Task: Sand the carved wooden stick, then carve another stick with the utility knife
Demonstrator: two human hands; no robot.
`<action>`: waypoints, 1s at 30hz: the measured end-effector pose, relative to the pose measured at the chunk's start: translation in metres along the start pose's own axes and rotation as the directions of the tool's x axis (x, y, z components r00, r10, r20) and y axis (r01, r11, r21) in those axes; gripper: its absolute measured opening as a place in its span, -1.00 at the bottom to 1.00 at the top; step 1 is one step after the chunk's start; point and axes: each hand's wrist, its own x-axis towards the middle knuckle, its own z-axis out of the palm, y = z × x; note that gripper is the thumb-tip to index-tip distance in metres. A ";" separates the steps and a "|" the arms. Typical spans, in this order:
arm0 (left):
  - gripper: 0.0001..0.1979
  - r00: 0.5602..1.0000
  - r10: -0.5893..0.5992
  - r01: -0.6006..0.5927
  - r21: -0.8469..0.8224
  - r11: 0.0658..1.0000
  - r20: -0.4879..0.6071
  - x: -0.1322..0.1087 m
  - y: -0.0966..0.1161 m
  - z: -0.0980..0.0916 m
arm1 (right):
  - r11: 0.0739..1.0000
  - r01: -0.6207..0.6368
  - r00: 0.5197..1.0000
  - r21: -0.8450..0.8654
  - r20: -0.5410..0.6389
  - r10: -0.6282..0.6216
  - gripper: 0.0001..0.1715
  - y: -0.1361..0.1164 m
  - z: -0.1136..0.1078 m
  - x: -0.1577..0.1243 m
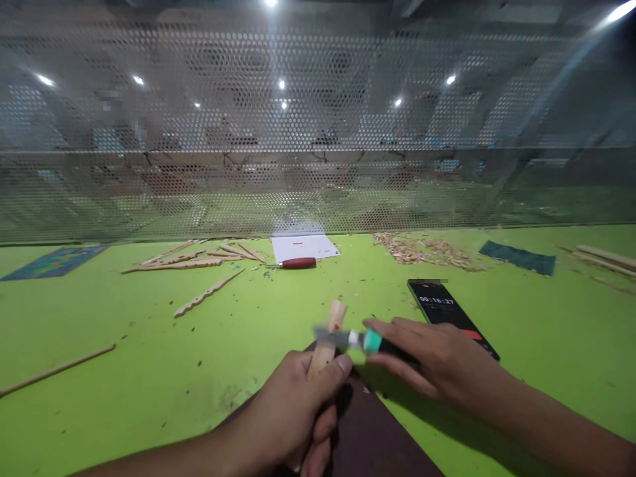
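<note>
My left hand (311,404) is closed round a pale piece of wood (338,313), whose upper end sticks out past the thumb and bears a small red mark. In my right hand (437,354) is a carving knife (372,341) with a black and teal handle. Its blade, blurred, lies across the wood just above my left thumb. Beneath my left hand is a dark brown board or sheet (382,424) on the green table.
A phone (442,308) showing a timer lies beside my right hand. Farther back are a red-handled tool (298,263), white paper (303,248), carved wood pieces (183,264), shavings (427,252) and a dark green strip (519,257). A perforated screen (318,132) stands behind.
</note>
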 end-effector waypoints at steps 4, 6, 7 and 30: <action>-0.38 1.000 -0.022 0.022 0.012 1.000 -0.005 -0.004 0.001 0.001 | 0.958 -0.265 0.958 -0.108 -0.146 0.249 -0.47 0.035 -0.011 0.006; -0.39 1.000 -0.016 0.016 -0.015 1.000 0.016 -0.004 0.000 0.000 | 0.917 -0.359 0.920 -0.171 -0.228 0.318 -0.40 0.048 -0.016 0.009; -0.40 1.000 -0.004 0.005 -0.039 0.999 0.025 -0.003 -0.001 -0.001 | 0.904 -0.384 0.909 -0.190 -0.248 0.334 -0.38 0.052 -0.018 0.010; -0.65 0.981 0.178 -0.173 -0.061 0.983 0.075 0.001 0.001 0.002 | 0.976 -0.147 0.973 0.160 0.198 0.114 -0.59 -0.008 -0.003 0.003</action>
